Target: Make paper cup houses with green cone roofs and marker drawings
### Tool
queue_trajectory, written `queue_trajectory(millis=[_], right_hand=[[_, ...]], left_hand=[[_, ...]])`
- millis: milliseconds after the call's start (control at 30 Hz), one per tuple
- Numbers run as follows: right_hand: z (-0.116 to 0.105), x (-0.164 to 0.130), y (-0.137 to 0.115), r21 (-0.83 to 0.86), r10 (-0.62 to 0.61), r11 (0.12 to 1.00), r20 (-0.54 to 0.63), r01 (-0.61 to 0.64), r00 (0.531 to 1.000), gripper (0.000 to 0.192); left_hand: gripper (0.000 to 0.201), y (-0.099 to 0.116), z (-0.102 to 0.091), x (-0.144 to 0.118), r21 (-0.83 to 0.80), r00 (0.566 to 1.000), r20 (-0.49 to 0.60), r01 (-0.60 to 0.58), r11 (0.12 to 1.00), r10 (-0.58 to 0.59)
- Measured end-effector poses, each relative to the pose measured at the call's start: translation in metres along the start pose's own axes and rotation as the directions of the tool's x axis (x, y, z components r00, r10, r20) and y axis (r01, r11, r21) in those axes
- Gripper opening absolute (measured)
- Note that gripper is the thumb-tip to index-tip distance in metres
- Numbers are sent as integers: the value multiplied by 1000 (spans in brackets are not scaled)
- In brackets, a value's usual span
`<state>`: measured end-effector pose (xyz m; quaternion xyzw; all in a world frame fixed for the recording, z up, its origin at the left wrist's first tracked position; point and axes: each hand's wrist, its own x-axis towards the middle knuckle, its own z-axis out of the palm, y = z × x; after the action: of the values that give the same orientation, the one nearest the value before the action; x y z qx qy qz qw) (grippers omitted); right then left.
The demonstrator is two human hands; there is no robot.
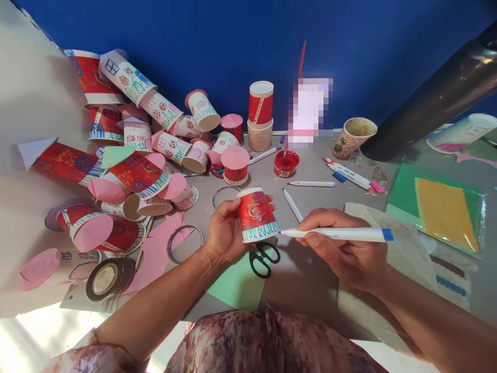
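My left hand (pixel 223 230) grips an upside-down red paper cup (pixel 257 214) with a white rim and blue strokes along its lower edge. My right hand (pixel 341 243) holds a white marker with a blue cap end (pixel 337 234); its tip touches the cup's lower right edge. Black scissors (pixel 264 257) lie on the grey table (pixel 310 171) just beneath the cup, partly on a green paper sheet (pixel 236 285).
A heap of decorated cups with pink lids (pixel 135 150) fills the left. Behind stand a stack of cups (pixel 260 115), a red paint lid (pixel 286 163), loose markers (pixel 347 173), a patterned cup (pixel 353 135). Tape roll (pixel 108 277) front left; coloured paper packet (pixel 438 207) right; dark tube (pixel 435 98).
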<state>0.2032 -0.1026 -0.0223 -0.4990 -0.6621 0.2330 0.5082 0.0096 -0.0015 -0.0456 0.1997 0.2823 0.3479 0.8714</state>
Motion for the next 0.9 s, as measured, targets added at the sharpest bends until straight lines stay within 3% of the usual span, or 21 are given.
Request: queue_trajectory(millis=[167,300,533,767,900], right_hand=[[0,-3,0,40,8,999,39,-10,999,6],[0,-3,0,42,5,999,-2,-5,1000,6],[-1,-4,-2,22,1,1000,-53,0,999,6],[-1,0,-3,18,-19,1000,48,19,999,7],[-3,-2,-2,42,4,999,-24,-3,1000,7]], left_hand=[[53,-2,0,-1,27,1000,-11,24,999,-23],[57,-3,0,-1,70,998,-56,28,997,-24],[45,-2,1,0,92,999,-36,3,996,0],[41,-2,0,0,131,1000,-25,18,991,-15],[40,-1,1,1,113,1000,-22,-3,994,6]])
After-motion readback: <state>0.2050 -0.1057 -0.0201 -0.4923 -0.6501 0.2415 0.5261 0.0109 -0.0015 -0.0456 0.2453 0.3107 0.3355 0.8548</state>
